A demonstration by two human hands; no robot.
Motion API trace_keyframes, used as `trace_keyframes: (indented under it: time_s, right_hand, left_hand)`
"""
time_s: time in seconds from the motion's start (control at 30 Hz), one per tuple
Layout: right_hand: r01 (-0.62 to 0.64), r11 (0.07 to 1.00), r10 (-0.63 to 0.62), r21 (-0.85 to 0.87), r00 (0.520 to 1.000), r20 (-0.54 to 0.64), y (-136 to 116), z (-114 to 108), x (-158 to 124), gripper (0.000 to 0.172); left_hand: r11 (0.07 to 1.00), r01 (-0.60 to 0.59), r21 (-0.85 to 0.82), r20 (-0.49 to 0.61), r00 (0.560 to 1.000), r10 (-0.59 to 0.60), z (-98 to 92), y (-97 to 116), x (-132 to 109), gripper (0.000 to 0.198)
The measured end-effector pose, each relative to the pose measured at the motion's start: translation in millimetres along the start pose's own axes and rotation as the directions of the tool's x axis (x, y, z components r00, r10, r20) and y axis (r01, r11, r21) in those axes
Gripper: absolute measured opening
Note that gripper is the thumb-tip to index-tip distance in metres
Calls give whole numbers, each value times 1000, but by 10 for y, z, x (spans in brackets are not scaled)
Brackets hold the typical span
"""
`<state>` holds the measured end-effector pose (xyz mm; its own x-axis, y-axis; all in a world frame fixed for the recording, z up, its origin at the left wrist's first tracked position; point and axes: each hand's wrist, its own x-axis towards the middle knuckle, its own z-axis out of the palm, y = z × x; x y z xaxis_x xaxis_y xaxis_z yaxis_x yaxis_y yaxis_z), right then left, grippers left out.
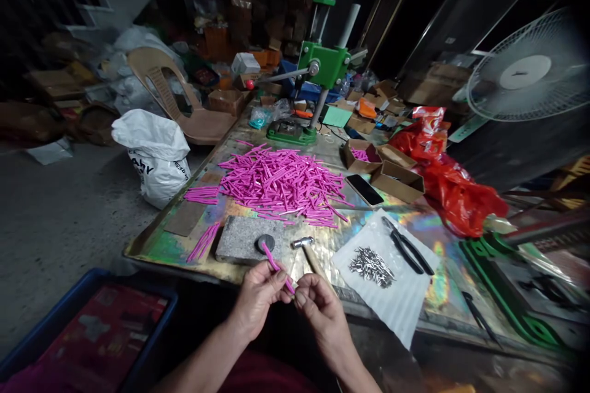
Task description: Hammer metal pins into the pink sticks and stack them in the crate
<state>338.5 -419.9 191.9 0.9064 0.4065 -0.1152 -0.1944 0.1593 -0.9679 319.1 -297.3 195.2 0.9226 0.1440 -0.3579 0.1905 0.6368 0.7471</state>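
My left hand (pixel 260 295) is closed around a thin pink stick (pixel 278 268), pinched between thumb and fingers. The stick slants, its far end at a small dark round block (pixel 265 244) on a grey stone slab (pixel 237 238). At the stick's near end, my right hand (pixel 321 304) has thumb and fingertips pressed together; what they pinch is too small to make out. A hammer (pixel 303 242) lies just beyond my right hand. Small pointed metal pieces (pixel 371 267) are heaped on a white sheet (pixel 401 313), beside black-handled pliers (pixel 408 247).
A large pile of pink sticks (pixel 281 181) covers the table's middle. Behind it stands a green press (pixel 325 64). To the right are a phone (pixel 364 190), small cardboard boxes (pixel 397 181), red bags (pixel 461 193) and a fan (pixel 525 72). A white sack (pixel 154 156) stands left.
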Motion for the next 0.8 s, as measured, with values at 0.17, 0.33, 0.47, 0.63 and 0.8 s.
trace_keyframes:
  time_s: [0.17,0.33,0.47,0.63,0.8]
  right_hand:
    - [-9,999,11,47,999,-48,54,12,15,23]
    - [-21,996,29,87,995,-91,138,6,43,28]
    - [-1,999,8,54,993,-121,177,8,64,29]
    - [1,999,-4,-37,996,-91,161,7,68,26]
    - [11,992,-28,-125,991,-134,176,-134,91,26]
  left_hand:
    - [994,-66,85,8,998,65,5,-51,14,22]
    - [985,-104,134,-18,994,108,-20,-87,41,23]
    - [983,-113,144,-35,992,120,-32,-81,44,23]
    - [991,-91,99,-56,994,97,-51,-32,50,22]
    - [969,-189,158,-145,967,212,-176,126,161,24]
